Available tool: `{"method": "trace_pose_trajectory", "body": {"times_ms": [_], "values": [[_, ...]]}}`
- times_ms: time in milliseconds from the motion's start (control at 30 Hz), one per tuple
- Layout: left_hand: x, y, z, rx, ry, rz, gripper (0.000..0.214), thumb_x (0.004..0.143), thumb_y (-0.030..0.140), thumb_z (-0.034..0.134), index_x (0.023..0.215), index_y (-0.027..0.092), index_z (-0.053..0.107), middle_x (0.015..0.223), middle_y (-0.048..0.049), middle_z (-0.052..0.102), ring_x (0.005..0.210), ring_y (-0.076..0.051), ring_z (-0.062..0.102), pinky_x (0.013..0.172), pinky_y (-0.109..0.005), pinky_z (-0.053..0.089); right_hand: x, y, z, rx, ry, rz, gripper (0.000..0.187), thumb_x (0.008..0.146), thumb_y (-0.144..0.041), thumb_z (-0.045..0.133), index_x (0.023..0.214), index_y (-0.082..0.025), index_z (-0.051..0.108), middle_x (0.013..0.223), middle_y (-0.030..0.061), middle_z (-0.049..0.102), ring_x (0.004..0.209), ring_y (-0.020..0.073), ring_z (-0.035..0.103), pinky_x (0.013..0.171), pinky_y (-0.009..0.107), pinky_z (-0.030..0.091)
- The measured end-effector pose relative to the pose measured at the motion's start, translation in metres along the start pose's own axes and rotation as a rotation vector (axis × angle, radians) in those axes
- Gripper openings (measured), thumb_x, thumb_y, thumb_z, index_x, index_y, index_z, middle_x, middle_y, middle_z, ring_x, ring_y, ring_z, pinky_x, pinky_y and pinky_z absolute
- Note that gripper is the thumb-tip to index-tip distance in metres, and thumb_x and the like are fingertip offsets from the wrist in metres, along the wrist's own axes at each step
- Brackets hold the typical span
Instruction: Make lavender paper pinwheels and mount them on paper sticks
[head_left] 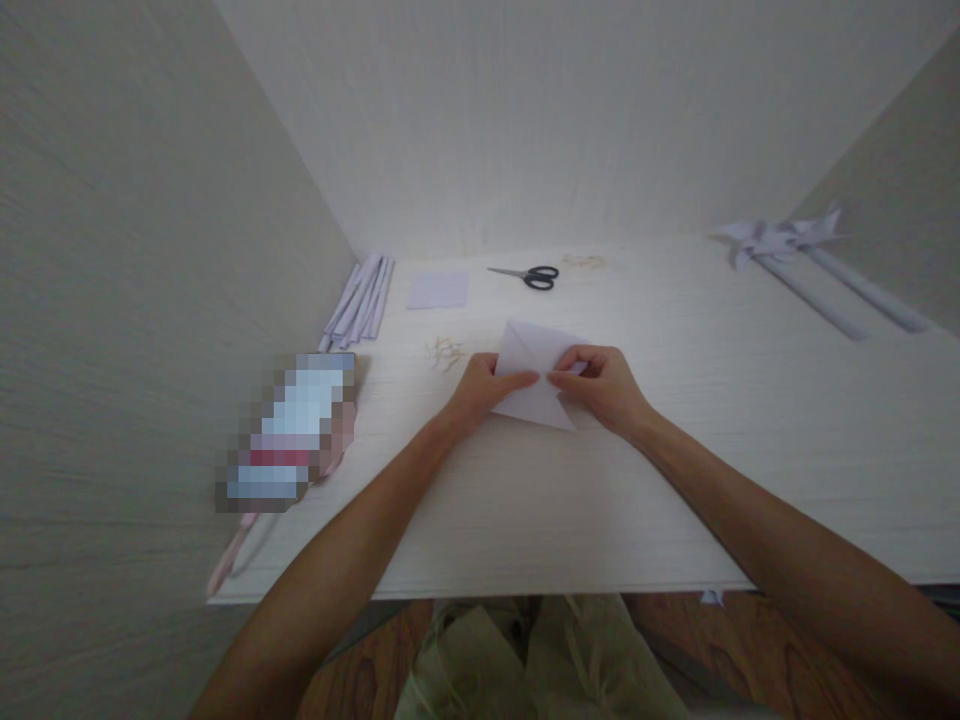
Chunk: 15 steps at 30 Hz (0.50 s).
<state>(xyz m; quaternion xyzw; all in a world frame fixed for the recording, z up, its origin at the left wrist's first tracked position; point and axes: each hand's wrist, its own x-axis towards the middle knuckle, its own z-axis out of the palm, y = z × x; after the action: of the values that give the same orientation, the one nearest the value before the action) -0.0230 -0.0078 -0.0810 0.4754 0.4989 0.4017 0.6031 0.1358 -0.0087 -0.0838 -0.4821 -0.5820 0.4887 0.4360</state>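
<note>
White paper square, slit and partly folded, held in both hands

White paper square (534, 400) sits mid-desk, raised between the hands, a notch gaping at its lower right. Left hand (478, 388): clamped on the left edge, thumb laid flat across the top face toward the middle. Right hand (606, 385): thumb and fingers pinched together on the right side, thumb tip just beside the left one.

Clock positions from the held paper: black-handled scissors (527, 277) at 12, blades pointing to 9. Thin tan bits (583, 262) at 1, more tan strands (446, 352) between 9 and 10; too small to identify. Flat paper sheet (438, 290) between 10 and 11. Bundle of rolled paper tubes (364, 300) at 10. Paper pinwheels (772, 240) with tube handles (814, 295) at 2, heads overlapping. Pixelated object (300, 420) between 8 and 9, unidentifiable. Pink strip (229, 560) at 8, by the desk edge.
</note>
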Motion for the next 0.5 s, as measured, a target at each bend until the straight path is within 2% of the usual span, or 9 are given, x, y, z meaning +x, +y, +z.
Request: {"method": "trace_pose_trajectory", "body": {"times_ms": [500], "values": [[-0.003,0.0029,0.0013,0.044,0.002,0.012,0.029,0.051,0.03,0.068,0.071,0.01,0.063,0.066,-0.0051,0.064,0.054,-0.013,0.056,0.049,-0.023,0.043,-0.0005,0.001,-0.0013,0.074,-0.052,0.028,0.019,0.056,-0.028,0.065,0.057,-0.016,0.05,0.047,-0.0039,0.05,0.038,0.0073,0.044,0.036,0.02,0.031]]}}
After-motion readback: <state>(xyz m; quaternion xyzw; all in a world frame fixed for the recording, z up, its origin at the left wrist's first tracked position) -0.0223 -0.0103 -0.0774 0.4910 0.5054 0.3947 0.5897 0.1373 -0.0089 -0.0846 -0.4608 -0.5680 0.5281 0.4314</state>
